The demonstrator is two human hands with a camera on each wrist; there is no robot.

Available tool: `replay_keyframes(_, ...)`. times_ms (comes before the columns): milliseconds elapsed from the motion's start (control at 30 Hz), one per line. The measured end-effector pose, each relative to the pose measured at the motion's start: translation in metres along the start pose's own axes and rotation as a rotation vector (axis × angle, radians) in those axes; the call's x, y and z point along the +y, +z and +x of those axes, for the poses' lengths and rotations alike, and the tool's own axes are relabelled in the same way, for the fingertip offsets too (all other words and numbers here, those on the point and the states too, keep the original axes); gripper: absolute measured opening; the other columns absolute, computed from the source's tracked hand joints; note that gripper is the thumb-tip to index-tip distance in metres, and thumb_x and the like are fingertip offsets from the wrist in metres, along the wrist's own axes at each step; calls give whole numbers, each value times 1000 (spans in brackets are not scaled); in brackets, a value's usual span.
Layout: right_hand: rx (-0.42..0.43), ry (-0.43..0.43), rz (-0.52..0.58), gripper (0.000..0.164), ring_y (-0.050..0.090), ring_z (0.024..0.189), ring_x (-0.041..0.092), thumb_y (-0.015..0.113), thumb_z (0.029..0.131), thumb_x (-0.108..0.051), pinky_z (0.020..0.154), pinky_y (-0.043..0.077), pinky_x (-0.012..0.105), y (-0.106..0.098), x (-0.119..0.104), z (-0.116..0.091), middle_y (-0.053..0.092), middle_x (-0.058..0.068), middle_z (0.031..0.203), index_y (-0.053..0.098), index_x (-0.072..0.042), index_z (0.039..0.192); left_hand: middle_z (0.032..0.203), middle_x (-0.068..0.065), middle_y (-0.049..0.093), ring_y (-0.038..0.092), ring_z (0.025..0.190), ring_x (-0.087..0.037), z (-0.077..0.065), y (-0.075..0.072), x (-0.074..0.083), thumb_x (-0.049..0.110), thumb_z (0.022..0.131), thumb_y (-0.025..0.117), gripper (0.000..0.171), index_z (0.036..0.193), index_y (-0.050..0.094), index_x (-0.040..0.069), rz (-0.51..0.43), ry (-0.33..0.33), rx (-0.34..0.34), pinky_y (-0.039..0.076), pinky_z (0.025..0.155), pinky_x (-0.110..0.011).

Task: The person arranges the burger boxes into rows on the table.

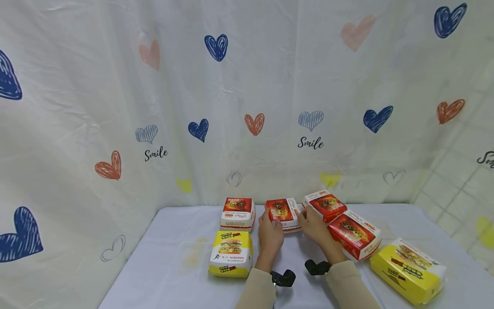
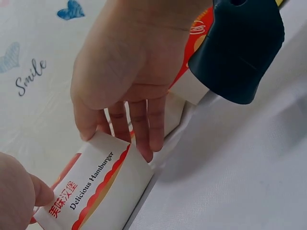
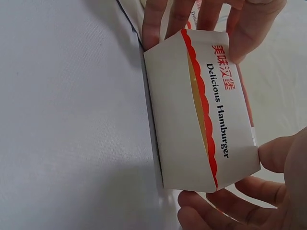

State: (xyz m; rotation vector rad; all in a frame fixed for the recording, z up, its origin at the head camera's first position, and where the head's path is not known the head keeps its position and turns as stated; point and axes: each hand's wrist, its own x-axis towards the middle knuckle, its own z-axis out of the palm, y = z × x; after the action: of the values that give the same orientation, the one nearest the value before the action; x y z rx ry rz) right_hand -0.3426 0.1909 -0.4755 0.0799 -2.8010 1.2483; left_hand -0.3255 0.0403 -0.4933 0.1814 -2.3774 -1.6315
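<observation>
Both hands hold a red and white hamburger box (image 1: 283, 214) near the back of the table, one at each end. My left hand (image 1: 270, 236) grips its left end, thumb on the upper edge and fingers down the side, as the left wrist view shows. At the opposite end, my right hand (image 1: 314, 225) has its thumb at the top edge and its fingers curled at the lower side. The right wrist view shows the white front of the box (image 3: 192, 120), printed "Delicious Hamburger". Its base lies at the table surface.
Left of the hands, a red and white box (image 1: 238, 216) stands behind a yellow and white one (image 1: 230, 253). On the right, two red and white boxes (image 1: 353, 234) lie angled end to end, followed by a yellow box (image 1: 409, 270). A heart-print curtain (image 1: 251, 86) hangs behind the white-covered table (image 1: 166, 257).
</observation>
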Motion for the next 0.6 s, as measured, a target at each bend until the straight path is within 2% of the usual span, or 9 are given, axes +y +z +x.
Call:
replay_keyframes(333,-5,-10,-27,37,58,91,27,54,103,-27,76,51,36,4,-4,2,63,21,112,50,3,125,152,-18,48,48,140,-37,1,-2,-1,14,102,59,57,156,40,8,8,-2,22,40,115,-57)
replay_keyframes(500,-19,26,-22,41,57,87,26,56,103,-29,71,50,33,0,-6,0,62,20,108,47,2,129,152,-18,47,49,139,-37,1,-1,0,16,101,61,58,155,41,9,-5,1,32,41,115,-57)
replay_keyframes(600,-15,29,-18,46,59,91,29,57,103,-29,74,54,38,-3,-6,0,62,23,115,46,3,133,148,-19,48,51,136,-36,-1,2,2,17,99,65,59,153,43,9,2,6,63,42,114,-56)
